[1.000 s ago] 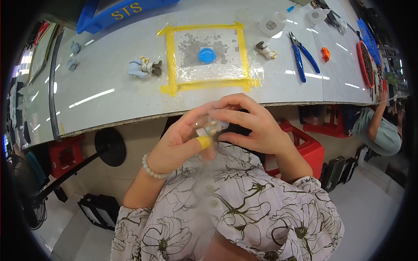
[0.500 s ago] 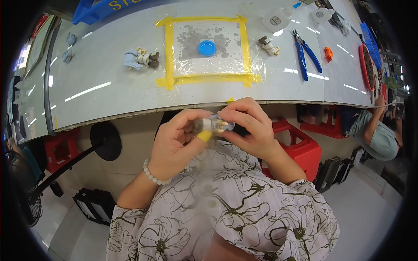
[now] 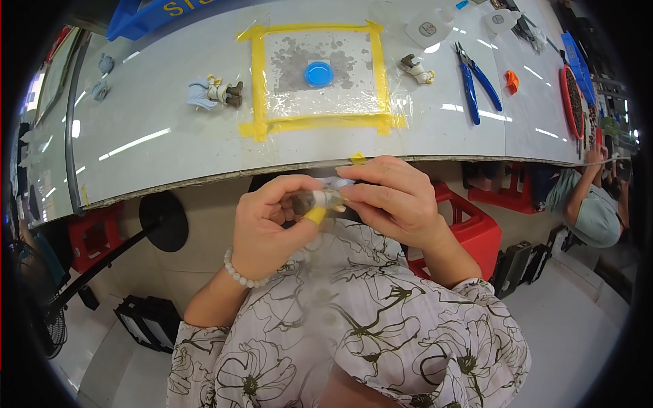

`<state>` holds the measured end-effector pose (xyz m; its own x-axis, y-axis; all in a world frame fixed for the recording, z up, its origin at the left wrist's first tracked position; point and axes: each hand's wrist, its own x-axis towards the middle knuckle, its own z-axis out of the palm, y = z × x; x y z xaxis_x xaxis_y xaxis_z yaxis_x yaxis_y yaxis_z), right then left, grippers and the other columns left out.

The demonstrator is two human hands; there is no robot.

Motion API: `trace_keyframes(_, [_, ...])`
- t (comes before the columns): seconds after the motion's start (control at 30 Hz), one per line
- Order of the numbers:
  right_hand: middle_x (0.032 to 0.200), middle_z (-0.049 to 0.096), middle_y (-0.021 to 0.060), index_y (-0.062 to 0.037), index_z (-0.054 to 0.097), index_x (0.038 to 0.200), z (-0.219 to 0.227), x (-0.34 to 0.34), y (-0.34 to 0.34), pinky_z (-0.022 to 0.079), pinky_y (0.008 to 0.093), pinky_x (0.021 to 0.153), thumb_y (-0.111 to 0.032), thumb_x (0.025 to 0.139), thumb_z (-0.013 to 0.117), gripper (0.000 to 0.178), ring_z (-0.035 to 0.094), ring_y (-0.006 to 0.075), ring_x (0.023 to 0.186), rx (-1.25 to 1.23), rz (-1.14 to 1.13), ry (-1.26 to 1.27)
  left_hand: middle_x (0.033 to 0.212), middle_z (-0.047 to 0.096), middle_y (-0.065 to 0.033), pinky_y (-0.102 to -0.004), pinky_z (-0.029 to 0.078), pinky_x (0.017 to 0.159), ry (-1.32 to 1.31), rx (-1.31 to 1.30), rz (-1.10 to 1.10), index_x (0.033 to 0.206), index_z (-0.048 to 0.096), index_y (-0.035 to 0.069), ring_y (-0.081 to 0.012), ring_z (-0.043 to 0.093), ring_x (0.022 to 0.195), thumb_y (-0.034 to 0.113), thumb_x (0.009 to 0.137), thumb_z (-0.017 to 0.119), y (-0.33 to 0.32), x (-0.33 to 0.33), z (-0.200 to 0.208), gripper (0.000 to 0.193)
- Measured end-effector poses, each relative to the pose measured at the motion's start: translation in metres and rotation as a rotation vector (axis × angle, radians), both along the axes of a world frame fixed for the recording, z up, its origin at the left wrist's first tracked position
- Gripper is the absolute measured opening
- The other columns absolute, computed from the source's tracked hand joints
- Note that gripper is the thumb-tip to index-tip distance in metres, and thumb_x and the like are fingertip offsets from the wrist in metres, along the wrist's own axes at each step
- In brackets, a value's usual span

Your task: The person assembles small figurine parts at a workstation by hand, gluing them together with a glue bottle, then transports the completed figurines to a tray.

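In front of my body, just below the table's near edge, both hands hold a small figurine [image 3: 325, 198] with white, brown and pale blue parts. My left hand [image 3: 269, 211] is closed on its brown end, with yellow tape wrapped round the thumb. The fingertips of my right hand [image 3: 401, 197] pinch the pale blue end, and they hide part of it. On the table lie a figurine with a pale blue cape [image 3: 216, 92] at the left and a smaller brown-and-white figure [image 3: 417, 70] at the right. Between them, a blue round dish [image 3: 318, 73] sits on a yellow-taped sheet [image 3: 320, 112].
Blue-handled cutters [image 3: 476, 85], an orange piece [image 3: 511, 82] and clear bottles [image 3: 428, 30] are on the right. Small blue-grey parts [image 3: 105, 64] lie far left, with a blue bin [image 3: 153, 20] behind. A red stool [image 3: 469, 228] stands beside my right arm.
The figurine has turned in my hands; its brown end and pale blue part now show more. My right fingers have shifted over it, slightly higher. The table view has moved a little.
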<state>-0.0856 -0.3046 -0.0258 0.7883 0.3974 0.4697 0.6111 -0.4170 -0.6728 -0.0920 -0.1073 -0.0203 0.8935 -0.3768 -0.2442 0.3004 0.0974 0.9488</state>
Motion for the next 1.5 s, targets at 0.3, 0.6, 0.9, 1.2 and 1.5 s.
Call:
trace_keyframes(0.3, [0.089, 0.063, 0.0132, -0.0012, 0.062, 0.081, 0.002, -0.004, 0.003, 0.048, 0.03, 0.06, 0.0, 0.058, 0.067, 0.023, 0.059, 0.0218, 0.065, -0.041, -0.025, -0.021, 0.089, 0.057, -0.0136, -0.0238, 0.053, 0.059, 0.083, -0.064, 0.056, 0.102, 0.05, -0.009, -0.0166, 0.061, 0.069, -0.011, 0.072, 0.052, -0.005, -0.001, 0.001, 0.03])
trace_keyframes(0.6, [0.09, 0.063, 0.0139, -0.0004, 0.061, 0.082, 0.0, -0.004, 0.005, 0.048, 0.0309, 0.062, 0.0, 0.06, 0.067, 0.023, 0.06, 0.0222, 0.065, -0.056, -0.012, -0.013, 0.091, 0.057, -0.0078, -0.0229, 0.051, 0.066, 0.109, -0.087, 0.083, 0.1, 0.052, -0.009, -0.0105, 0.056, 0.08, -0.014, 0.071, 0.054, -0.003, -0.003, -0.001, 0.029])
trace_keyframes(0.9, [0.09, 0.063, 0.0145, -0.0006, 0.062, 0.082, 0.004, -0.004, 0.006, 0.049, 0.0317, 0.063, 0.0, 0.06, 0.066, 0.023, 0.061, 0.0227, 0.067, -0.086, -0.018, 0.012, 0.086, 0.058, -0.0154, -0.026, 0.054, 0.06, 0.056, -0.035, 0.082, 0.1, 0.049, -0.01, -0.0184, 0.062, 0.068, -0.012, 0.072, 0.05, -0.003, -0.002, -0.004, 0.028])
trace_keyframes(1.2, [0.089, 0.062, 0.0146, -0.0003, 0.062, 0.082, 0.007, -0.001, 0.009, 0.049, 0.0323, 0.064, 0.001, 0.059, 0.067, 0.024, 0.061, 0.0241, 0.068, -0.095, -0.004, 0.025, 0.088, 0.057, -0.0158, -0.0261, 0.054, 0.06, 0.049, -0.047, 0.109, 0.099, 0.049, -0.01, -0.0182, 0.062, 0.069, -0.012, 0.071, 0.05, -0.002, -0.002, -0.001, 0.028])
trace_keyframes(1.5, [0.09, 0.062, 0.0152, 0.0004, 0.062, 0.084, 0.001, -0.001, 0.013, 0.048, 0.0315, 0.062, 0.002, 0.06, 0.066, 0.024, 0.059, 0.0248, 0.066, -0.012, 0.01, -0.007, 0.087, 0.057, -0.0089, -0.0232, 0.052, 0.064, 0.069, -0.062, 0.136, 0.097, 0.052, -0.008, -0.0118, 0.058, 0.075, -0.014, 0.07, 0.055, 0.001, -0.003, 0.005, 0.028])
